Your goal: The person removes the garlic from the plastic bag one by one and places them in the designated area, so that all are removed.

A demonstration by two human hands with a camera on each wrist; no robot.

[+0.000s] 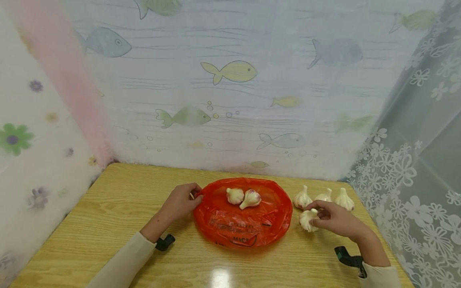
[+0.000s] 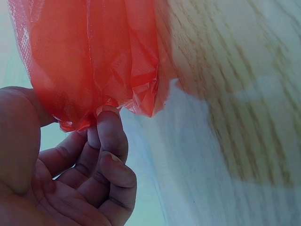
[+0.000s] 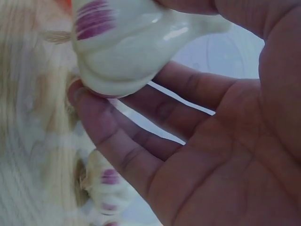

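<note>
On the table lies a red plastic bag (image 1: 248,218), its mouth spread wide, with two garlic bulbs (image 1: 235,196) inside. My left hand (image 1: 183,201) pinches the bag's left rim between thumb and fingers; the left wrist view shows the gathered red film (image 2: 89,61) in that grip. To the right of the bag, my right hand (image 1: 336,219) holds a garlic bulb (image 1: 307,221). Close up in the right wrist view, this white bulb (image 3: 122,52) with a purple patch sits between thumb and fingers.
Behind the right hand stand three more garlic bulbs (image 1: 344,199) near the table's right edge. The wooden table (image 1: 144,184) meets a fish-patterned curtain (image 1: 230,132) at the back. A flowered lace curtain (image 1: 403,200) hangs on the right.
</note>
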